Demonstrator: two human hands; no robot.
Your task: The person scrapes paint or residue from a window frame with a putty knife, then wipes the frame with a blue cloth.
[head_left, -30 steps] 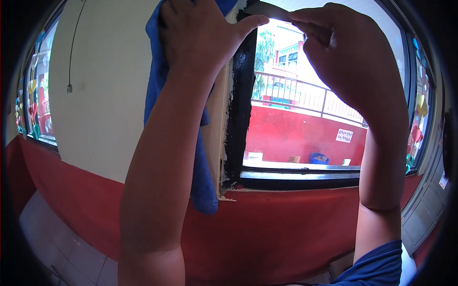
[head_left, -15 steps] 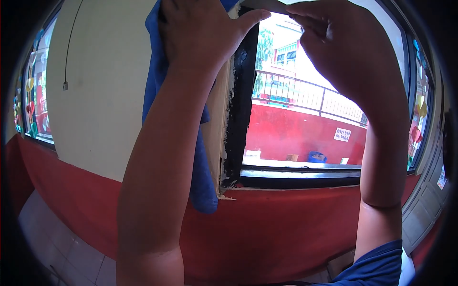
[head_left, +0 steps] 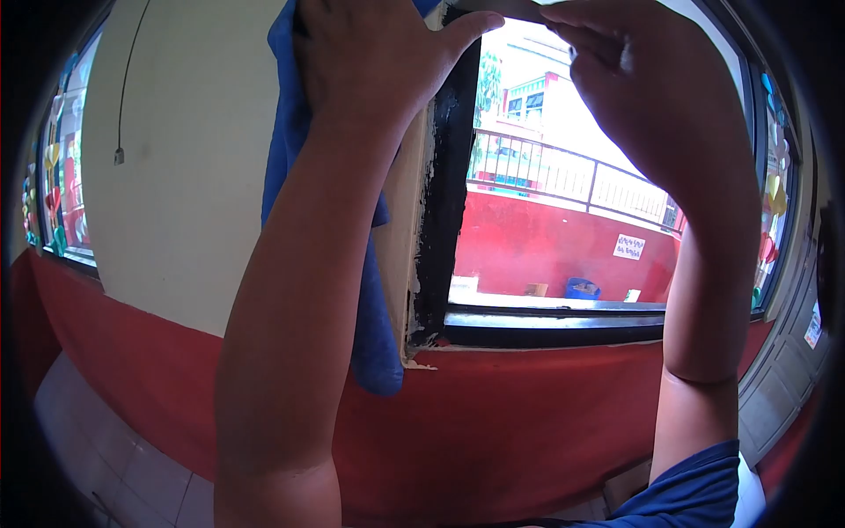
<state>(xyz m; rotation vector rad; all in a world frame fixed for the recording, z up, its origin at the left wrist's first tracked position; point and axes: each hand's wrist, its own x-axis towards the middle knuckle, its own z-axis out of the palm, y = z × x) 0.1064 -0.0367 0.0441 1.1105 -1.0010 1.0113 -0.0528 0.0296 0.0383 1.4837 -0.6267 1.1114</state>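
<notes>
My left hand is raised at the top of the view, laid over a blue cloth that hangs down the wall beside the window. Its thumb stretches right across the black window frame; the other fingertips are partly cut off by the view's edge. To the right, my right hand is closed, its fingers pinching the end of a thin, dark, flat blade-like piece. This piece lies along the top left of the window opening, close to my left thumb.
Paint is chipped along the frame's left edge. The wall is cream above and red below, with a cord hanging at left. Outside stand a railing and a blue bin. A grey door is at far right.
My right hand has shifted slightly right, with the flat piece still in its fingers. My left hand stays almost in place on the cloth.
</notes>
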